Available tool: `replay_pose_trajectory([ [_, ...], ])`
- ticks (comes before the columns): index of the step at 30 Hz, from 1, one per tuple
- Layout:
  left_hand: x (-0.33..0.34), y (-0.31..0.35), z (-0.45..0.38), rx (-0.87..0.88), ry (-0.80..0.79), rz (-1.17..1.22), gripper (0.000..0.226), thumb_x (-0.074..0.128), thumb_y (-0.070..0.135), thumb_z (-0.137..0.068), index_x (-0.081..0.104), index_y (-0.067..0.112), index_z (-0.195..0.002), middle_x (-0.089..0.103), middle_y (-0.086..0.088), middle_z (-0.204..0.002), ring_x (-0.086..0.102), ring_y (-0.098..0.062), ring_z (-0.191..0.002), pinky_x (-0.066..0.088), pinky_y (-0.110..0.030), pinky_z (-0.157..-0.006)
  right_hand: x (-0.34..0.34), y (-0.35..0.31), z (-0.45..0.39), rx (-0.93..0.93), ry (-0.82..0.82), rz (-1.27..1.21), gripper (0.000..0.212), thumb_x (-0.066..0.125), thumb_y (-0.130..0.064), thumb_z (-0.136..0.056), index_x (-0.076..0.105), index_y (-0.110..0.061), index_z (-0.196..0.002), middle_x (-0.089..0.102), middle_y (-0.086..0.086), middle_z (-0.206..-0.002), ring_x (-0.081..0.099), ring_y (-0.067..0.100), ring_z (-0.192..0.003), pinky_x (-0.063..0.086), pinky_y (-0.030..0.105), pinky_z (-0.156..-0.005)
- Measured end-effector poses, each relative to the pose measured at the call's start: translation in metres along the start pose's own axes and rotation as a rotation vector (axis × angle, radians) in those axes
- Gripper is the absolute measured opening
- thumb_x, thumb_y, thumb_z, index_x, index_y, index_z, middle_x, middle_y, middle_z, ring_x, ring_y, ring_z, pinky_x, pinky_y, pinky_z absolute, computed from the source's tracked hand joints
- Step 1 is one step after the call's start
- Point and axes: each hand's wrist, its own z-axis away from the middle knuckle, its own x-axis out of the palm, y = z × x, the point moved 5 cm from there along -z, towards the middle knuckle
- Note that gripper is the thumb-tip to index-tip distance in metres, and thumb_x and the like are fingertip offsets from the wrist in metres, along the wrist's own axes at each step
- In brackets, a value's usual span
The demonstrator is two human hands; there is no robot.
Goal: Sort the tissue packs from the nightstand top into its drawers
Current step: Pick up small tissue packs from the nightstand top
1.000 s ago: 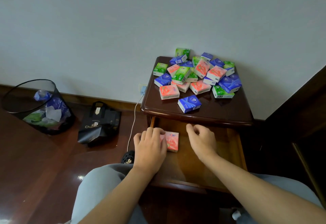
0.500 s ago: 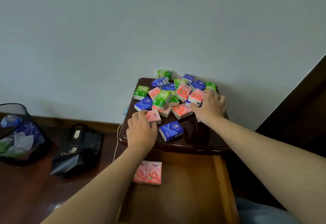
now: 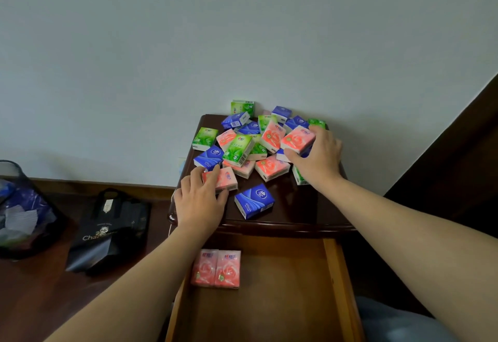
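**Both hands on pink packs at the nightstand**

The nightstand point(image 3: 283, 215) stands against a pale wall point(image 3: 188, 45), its dark glossy surface heaped with pink, green and blue tissue packs point(image 3: 242, 147). A lone blue pack point(image 3: 253, 201) lies near the front edge, apart from the heap.

The left hand point(image 3: 200, 201) curls its fingers and thumb round a pink pack point(image 3: 223, 178) at the heap's near left side. The right hand point(image 3: 316, 159) grips another pink pack point(image 3: 297, 139) on the right side, lifted a little above its neighbours.

Below, the top drawer point(image 3: 334, 274) is pulled out, showing its lighter wooden floor. 2 pink packs point(image 3: 217, 268) lie side by side, touching, at its left.

Left of the nightstand, on the dark wooden floor point(image 3: 40, 287), a black bag point(image 3: 107, 231) slumps by the skirting, and a bin point(image 3: 18, 207) with crumpled wrappers stands further left. A dark wooden panel point(image 3: 458, 166) rises at the right.
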Motion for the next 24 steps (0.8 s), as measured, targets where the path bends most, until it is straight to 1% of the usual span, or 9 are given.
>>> replay_pose_trajectory([
  [4,-0.004,0.002,0.013,-0.01,0.039,-0.029,0.067,0.056,0.057,-0.099,0.034,0.034,-0.157,0.037,-0.005,-0.152,0.039,-0.029,-0.138,0.04,-0.048,-0.109,-0.016,-0.02,0.03,-0.119,-0.001,-0.328,0.064,0.09,-0.023,-0.078,0.056,-0.025,-0.132,0.043,0.0,-0.136,0.051,0.013,-0.125,0.046,0.018,-0.1],
  [6,-0.009,0.0,0.021,-0.027,0.056,-0.007,0.063,0.06,0.055,-0.097,0.041,0.026,-0.15,0.042,-0.004,-0.148,0.042,-0.028,-0.135,0.041,-0.046,-0.107,-0.02,-0.032,0.049,-0.162,-0.04,-0.352,0.05,0.089,-0.024,-0.079,0.063,-0.027,-0.121,0.042,-0.002,-0.133,0.053,0.014,-0.126,0.051,0.028,-0.104],
  [10,-0.022,-0.01,0.046,-0.096,0.06,0.052,0.06,0.065,0.049,-0.095,0.042,0.019,-0.143,0.048,-0.004,-0.142,0.044,-0.027,-0.133,0.041,-0.044,-0.106,-0.024,-0.046,0.093,-0.076,-0.09,-0.488,0.042,0.09,-0.04,-0.077,0.063,-0.035,-0.108,0.046,-0.008,-0.129,0.06,0.015,-0.117,0.059,0.038,-0.094],
  [13,-0.03,-0.022,0.074,-0.189,0.09,0.208,0.063,0.071,0.038,-0.092,0.043,0.013,-0.142,0.05,-0.011,-0.138,0.048,-0.033,-0.128,0.043,-0.046,-0.103,-0.018,-0.049,0.126,0.027,-0.124,-0.595,0.058,0.091,-0.031,-0.076,0.053,-0.042,-0.118,0.051,-0.006,-0.132,0.061,0.012,-0.116,0.061,0.04,-0.089],
  [16,-0.028,-0.038,0.107,-0.249,0.125,0.463,0.074,0.077,0.015,-0.085,0.038,0.007,-0.147,0.044,-0.016,-0.137,0.048,-0.034,-0.124,0.043,-0.042,-0.104,-0.006,-0.049,0.16,0.115,-0.22,-0.66,0.072,0.091,-0.018,-0.075,0.053,-0.049,-0.128,0.056,-0.011,-0.131,0.063,0.009,-0.115,0.062,0.033,-0.083],
  [18,-0.021,-0.049,0.129,-0.268,0.123,0.56,0.073,0.073,0.007,-0.084,0.038,0.01,-0.148,0.038,-0.01,-0.134,0.05,-0.029,-0.117,0.044,-0.033,-0.097,0.008,-0.049,0.187,0.181,-0.34,-0.737,0.066,0.089,-0.011,-0.075,0.06,-0.05,-0.119,0.066,-0.014,-0.117,0.069,0.011,-0.107,0.064,0.035,-0.072],
  [20,-0.014,-0.06,0.151,-0.314,0.119,0.606,0.066,0.073,0.011,-0.085,0.044,0.016,-0.144,0.034,0.0,-0.125,0.054,-0.021,-0.103,0.044,-0.028,-0.089,0.021,-0.046,0.217,0.224,-0.42,-0.749,0.053,0.087,-0.009,-0.076,0.064,-0.046,-0.106,0.071,-0.009,-0.105,0.073,0.014,-0.098,0.065,0.037,-0.067],
  [22,-0.004,-0.07,0.171,-0.387,0.122,0.678,0.063,0.077,0.017,-0.085,0.047,0.022,-0.14,0.032,0.006,-0.12,0.052,-0.009,-0.089,0.045,-0.028,-0.086,0.034,-0.042,0.244,0.258,-0.468,-0.698,0.038,0.087,-0.016,-0.08,0.065,-0.04,-0.099,0.074,-0.005,-0.098,0.074,0.013,-0.09,0.065,0.035,-0.066],
  [24,0.005,-0.078,0.187,-0.434,0.125,0.732,0.063,0.081,0.024,-0.084,0.046,0.028,-0.136,0.034,0.009,-0.122,0.049,-0.001,-0.085,0.044,-0.027,-0.082,0.048,-0.038,0.268,0.35,-0.531,-0.678,0.025,0.084,-0.023,-0.085,0.065,-0.035,-0.097,0.076,-0.002,-0.097,0.077,0.015,-0.085,0.064,0.036,-0.061],
])
